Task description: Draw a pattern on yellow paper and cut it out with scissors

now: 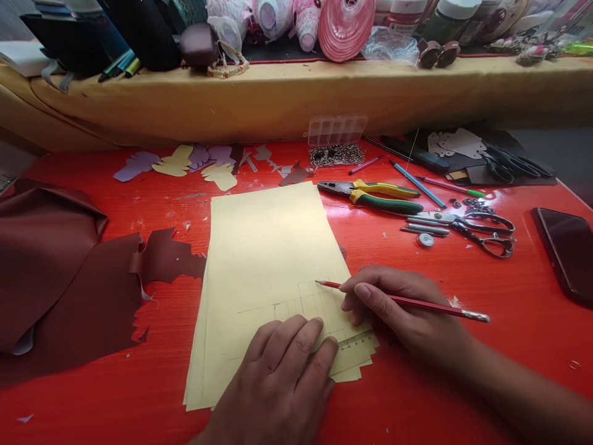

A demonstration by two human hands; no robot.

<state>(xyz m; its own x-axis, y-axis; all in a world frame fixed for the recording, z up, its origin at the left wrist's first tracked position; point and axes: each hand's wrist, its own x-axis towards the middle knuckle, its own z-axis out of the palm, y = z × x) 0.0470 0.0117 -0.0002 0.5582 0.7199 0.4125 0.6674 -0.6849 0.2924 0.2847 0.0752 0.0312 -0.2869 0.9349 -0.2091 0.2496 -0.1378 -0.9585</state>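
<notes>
A stack of pale yellow paper sheets [264, 247] lies on the red table, its lower right edges stepped. Thin pencil lines form a grid on the top sheet. My left hand [287, 377] lies over the lower part of the paper, fingers spread and slightly bent. From under it sticks out the end of a clear ruler [354, 342]; the rest is hidden. My right hand [393, 306] grips a red pencil [430, 304] between thumb and fingers, with its tip at the drawn lines. The pencil's eraser end points right.
Brown leather [60, 278] spreads over the left side. Green-yellow pliers [370, 193], metal scissors [482, 228] and a phone [565, 253] lie to the right. Behind the paper are a ring box [336, 153] and paper cutouts [173, 162]. A cluttered ledge [278, 93] runs along the back.
</notes>
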